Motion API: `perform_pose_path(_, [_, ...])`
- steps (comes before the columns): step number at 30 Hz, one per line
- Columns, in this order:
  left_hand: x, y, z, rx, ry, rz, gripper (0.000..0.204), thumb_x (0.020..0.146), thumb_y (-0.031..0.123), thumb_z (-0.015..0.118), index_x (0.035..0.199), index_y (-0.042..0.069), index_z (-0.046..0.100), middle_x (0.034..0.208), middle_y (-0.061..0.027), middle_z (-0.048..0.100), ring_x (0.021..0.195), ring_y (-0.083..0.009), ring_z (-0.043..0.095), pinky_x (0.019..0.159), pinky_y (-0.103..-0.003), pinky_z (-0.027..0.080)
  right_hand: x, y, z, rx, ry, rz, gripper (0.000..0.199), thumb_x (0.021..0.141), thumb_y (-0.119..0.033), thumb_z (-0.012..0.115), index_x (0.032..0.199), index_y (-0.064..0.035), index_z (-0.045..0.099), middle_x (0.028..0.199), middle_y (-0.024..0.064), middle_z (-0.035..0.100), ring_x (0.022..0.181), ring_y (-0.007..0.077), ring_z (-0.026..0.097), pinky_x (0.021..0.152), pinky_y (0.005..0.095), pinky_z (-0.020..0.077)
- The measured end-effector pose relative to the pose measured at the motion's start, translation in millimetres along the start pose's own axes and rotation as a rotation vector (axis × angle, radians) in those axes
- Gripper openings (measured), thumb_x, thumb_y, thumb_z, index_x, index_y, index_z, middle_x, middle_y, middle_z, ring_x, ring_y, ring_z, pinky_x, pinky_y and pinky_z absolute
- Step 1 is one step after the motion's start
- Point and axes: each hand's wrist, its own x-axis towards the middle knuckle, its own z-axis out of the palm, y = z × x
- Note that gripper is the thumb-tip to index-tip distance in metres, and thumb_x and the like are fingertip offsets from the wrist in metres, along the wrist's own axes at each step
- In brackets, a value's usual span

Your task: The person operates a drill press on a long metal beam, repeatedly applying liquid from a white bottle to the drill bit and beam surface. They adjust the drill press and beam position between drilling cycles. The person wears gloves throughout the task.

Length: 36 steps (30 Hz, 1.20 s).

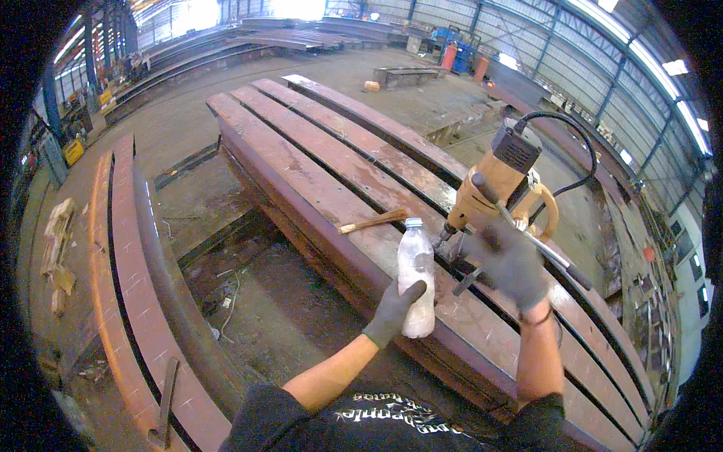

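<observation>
My left hand (395,310), in a dark grey work glove, is closed around the lower part of a clear plastic bottle (416,260). The bottle stands upright with a blue cap on and whitish contents. My right hand (514,265), gloved too, is smeared by motion in front of a tan magnetic drill (486,181); its fingers cannot be made out. The drill rests on reddish-brown steel beams (312,177), its chuck low beside the bottle. Dark lever arms of the drill show around my right hand. A straw hand brush (373,220) lies on the beam left of the bottle.
Long dark gaps run between the parallel beams. A black cable (591,143) loops from the drill's top. More beams (139,264) lie at the left, near broken wood pieces (60,248). Red cylinders (449,56) and stacked steel (301,38) stand at the back.
</observation>
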Motion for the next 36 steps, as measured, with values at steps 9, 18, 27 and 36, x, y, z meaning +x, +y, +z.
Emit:
perform_pose_path(9, [-2, -41, -33, 0.024, -0.078, -0.322, 0.065, 0.099, 0.049, 0.066, 0.14, 0.0, 0.052, 0.114, -0.0096, 0.067, 0.096, -0.0186, 0.067, 0.083, -0.033, 0.057, 169, 26, -9, -0.011, -0.18, 0.091, 0.059, 0.096, -0.054, 0.064, 0.126, -0.004, 0.067, 0.102, 0.0093, 0.072, 0.09, 0.0171, 0.068, 0.078, 0.0362, 0.0557])
perform_pose_path(18, [-4, -56, -36, 0.001, -0.184, -0.439, 0.067, 0.099, 0.05, 0.065, 0.139, -0.002, 0.052, 0.114, -0.0084, 0.067, 0.096, -0.018, 0.067, 0.086, -0.033, 0.056, 175, 12, -4, -0.189, -0.633, 0.153, 0.058, 0.091, -0.051, 0.068, 0.126, -0.0054, 0.069, 0.097, 0.0065, 0.073, 0.085, 0.0158, 0.067, 0.073, 0.0319, 0.056])
perform_pose_path(27, [-3, -78, -34, -0.157, -0.055, -0.623, 0.061, 0.098, 0.049, 0.068, 0.133, 0.0, 0.057, 0.11, -0.0074, 0.068, 0.092, -0.0183, 0.068, 0.083, -0.033, 0.057, 173, 13, 3, -0.134, -0.615, 0.156, 0.048, 0.092, -0.042, 0.067, 0.122, -0.005, 0.069, 0.091, 0.0057, 0.073, 0.076, 0.0133, 0.067, 0.066, 0.0303, 0.0557])
perform_pose_path(36, [-3, -89, -35, -0.216, -0.1, -0.67, 0.07, 0.098, 0.052, 0.067, 0.139, -0.004, 0.053, 0.12, -0.0117, 0.068, 0.102, -0.0216, 0.069, 0.091, -0.036, 0.056, 170, 12, 5, -0.132, -0.579, 0.19, 0.05, 0.092, -0.04, 0.067, 0.126, -0.0036, 0.068, 0.089, 0.007, 0.073, 0.074, 0.0135, 0.066, 0.064, 0.0296, 0.0564])
